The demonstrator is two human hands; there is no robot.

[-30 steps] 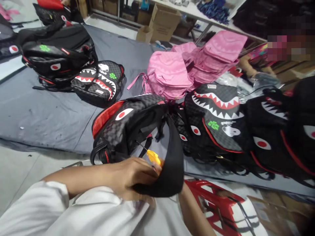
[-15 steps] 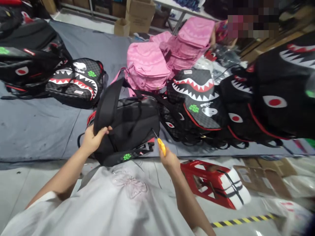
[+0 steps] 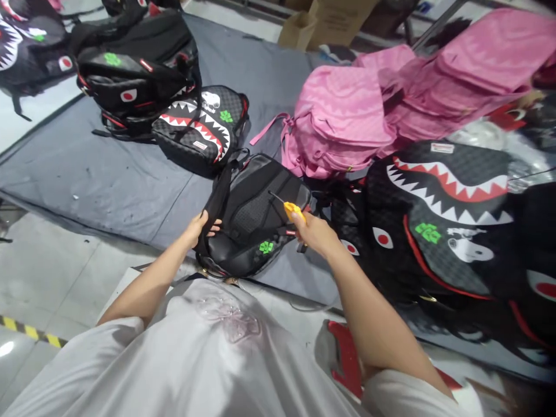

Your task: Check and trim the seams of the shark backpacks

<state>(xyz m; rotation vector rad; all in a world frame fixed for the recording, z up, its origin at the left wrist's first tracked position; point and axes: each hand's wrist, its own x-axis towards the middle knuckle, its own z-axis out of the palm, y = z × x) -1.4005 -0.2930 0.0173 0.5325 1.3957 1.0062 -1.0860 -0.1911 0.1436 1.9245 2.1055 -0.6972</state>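
Note:
A black backpack (image 3: 252,202) lies back panel up in front of me, with a green patch on its near strap. My left hand (image 3: 202,229) grips the padded shoulder strap at the bag's left side, its fingers curled round the edge. In my right hand (image 3: 315,231) is a yellow-handled tool (image 3: 294,212) with a thin, dark, pointed end; its exact kind is unclear. The tip is over the back panel; whether it touches the fabric I cannot tell.
Black shark-mouth backpacks stand left (image 3: 197,127) and right (image 3: 447,214) on the grey-covered table (image 3: 117,179). Pink backpacks (image 3: 339,116) sit behind the bag, with a cardboard box (image 3: 339,23) beyond. A red stool (image 3: 345,353) is below the table edge.
My view has swung left, so everything sits further right. The strap that stood raised in my left hand is now lower, and the padded back panel shows. My right hand has moved up over the bag.

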